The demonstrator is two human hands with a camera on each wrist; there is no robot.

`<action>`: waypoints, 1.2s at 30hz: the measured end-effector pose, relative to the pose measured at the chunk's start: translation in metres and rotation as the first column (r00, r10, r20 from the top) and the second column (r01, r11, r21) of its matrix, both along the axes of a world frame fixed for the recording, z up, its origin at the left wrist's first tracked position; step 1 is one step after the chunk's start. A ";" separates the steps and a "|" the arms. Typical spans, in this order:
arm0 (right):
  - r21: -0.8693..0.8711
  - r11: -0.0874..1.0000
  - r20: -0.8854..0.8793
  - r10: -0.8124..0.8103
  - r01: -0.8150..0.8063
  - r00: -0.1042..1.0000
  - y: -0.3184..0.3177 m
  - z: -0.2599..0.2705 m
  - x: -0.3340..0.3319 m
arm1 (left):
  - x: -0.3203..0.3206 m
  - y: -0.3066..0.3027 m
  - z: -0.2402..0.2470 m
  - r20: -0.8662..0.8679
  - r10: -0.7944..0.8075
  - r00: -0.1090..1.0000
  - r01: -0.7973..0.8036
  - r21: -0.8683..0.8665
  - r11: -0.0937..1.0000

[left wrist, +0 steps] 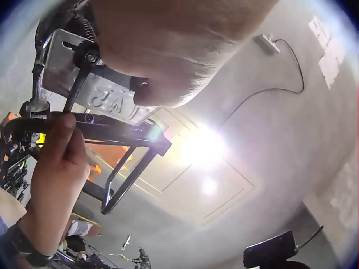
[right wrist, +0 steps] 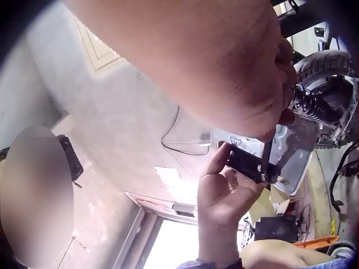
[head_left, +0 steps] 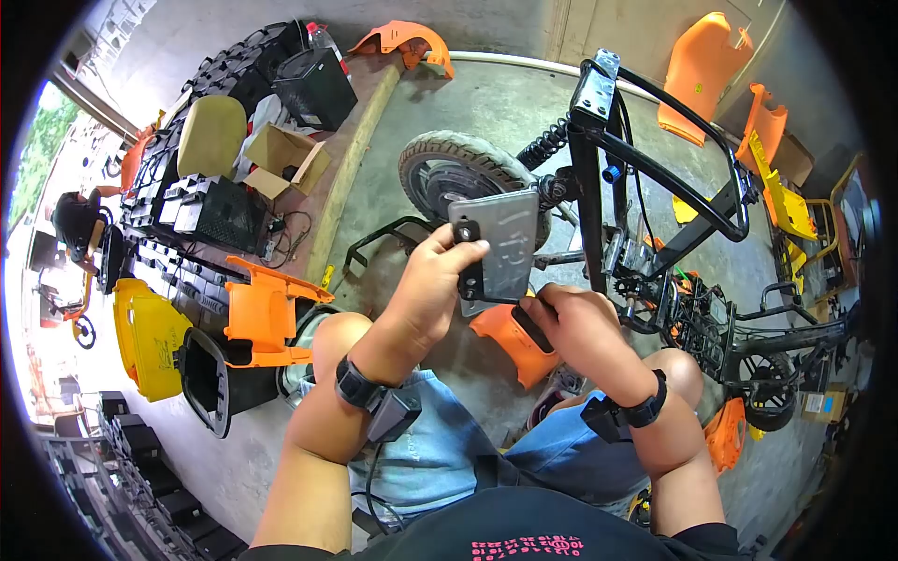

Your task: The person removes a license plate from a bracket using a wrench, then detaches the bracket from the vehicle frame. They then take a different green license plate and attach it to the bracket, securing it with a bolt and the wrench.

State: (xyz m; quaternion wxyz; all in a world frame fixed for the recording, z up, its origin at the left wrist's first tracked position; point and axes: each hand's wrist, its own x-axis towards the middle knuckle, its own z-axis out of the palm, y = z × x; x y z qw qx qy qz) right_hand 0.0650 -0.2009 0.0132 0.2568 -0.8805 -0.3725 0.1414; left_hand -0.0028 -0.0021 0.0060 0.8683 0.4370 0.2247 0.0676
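A grey metal number plate (head_left: 510, 238) with raised characters stands in front of a bare black motorcycle frame (head_left: 587, 196). My left hand (head_left: 421, 290) grips the plate together with a black bracket (right wrist: 247, 162) at its edge, thumb across the near side. With curled fingers my right hand (head_left: 585, 327) pinches a dark wrench (left wrist: 79, 88). In the left wrist view the wrench's far end sits at a bolt (left wrist: 91, 56) on the bracket. The right wrist view shows the same wrench reaching the bracket's lower end, its handle partly hidden by my right hand.
Behind the plate are a rear wheel (head_left: 458, 173) and a coil shock absorber (head_left: 544, 145). An orange panel (head_left: 516, 346) lies on the floor below my hands. Left are orange and yellow panels (head_left: 150, 341), an open cardboard box (head_left: 285, 164) and stacked black cases (head_left: 220, 210).
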 end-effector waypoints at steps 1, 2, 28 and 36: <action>0.032 0.999 0.072 0.020 -0.022 0.997 -0.001 -0.003 -0.001 | 0.000 -0.002 0.001 -0.015 -0.082 0.997 0.083 0.050 0.995; 0.033 0.999 0.072 0.020 -0.022 0.997 -0.001 -0.006 -0.001 | 0.000 -0.005 0.000 -0.002 -0.096 0.995 0.096 0.106 0.990; -0.026 0.997 -0.297 -0.082 0.078 0.951 0.001 0.018 -0.001 | 0.007 0.008 -0.019 -0.031 0.222 0.975 -0.222 -0.262 0.939; -0.037 0.998 -0.040 -0.053 0.052 0.998 0.001 0.008 -0.004 | 0.002 0.001 -0.008 0.021 0.059 0.998 -0.057 -0.064 0.996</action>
